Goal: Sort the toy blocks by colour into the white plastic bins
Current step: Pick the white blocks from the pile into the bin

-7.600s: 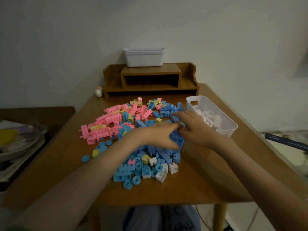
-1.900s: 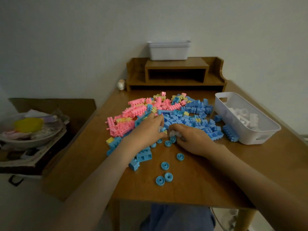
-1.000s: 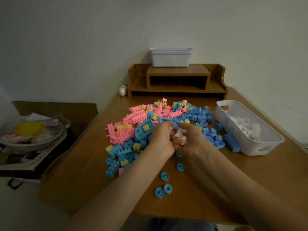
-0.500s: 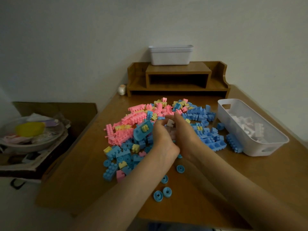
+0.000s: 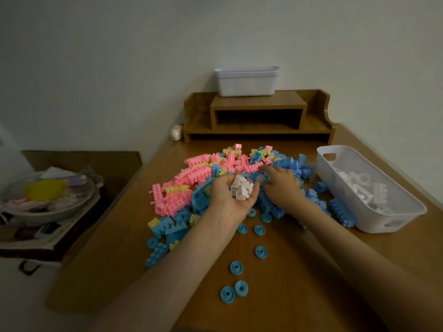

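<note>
A mixed pile of toy blocks covers the middle of the wooden table [image 5: 299,271]: pink blocks [image 5: 177,188] on the left, blue blocks [image 5: 293,165] on the right, yellow ones among them. My left hand [image 5: 227,200] is turned palm up above the pile and cups several white blocks [image 5: 241,190] in its curled fingers. My right hand [image 5: 281,186] lies palm down on the blue blocks just to the right, with its fingers spread. A white bin [image 5: 374,220] at the right holds white blocks [image 5: 359,186].
Blue round wheels [image 5: 260,251] lie scattered toward the table's front edge. Stacked white bins [image 5: 247,83] stand on a wooden shelf [image 5: 259,105] at the back, a small figurine [image 5: 176,133] beside it. A low side table with a bowl [image 5: 48,200] is on the left.
My hands, pressed together over the pile, have come apart. The left one now faces up with the white blocks showing in it, and the right has moved right onto the blue blocks.
</note>
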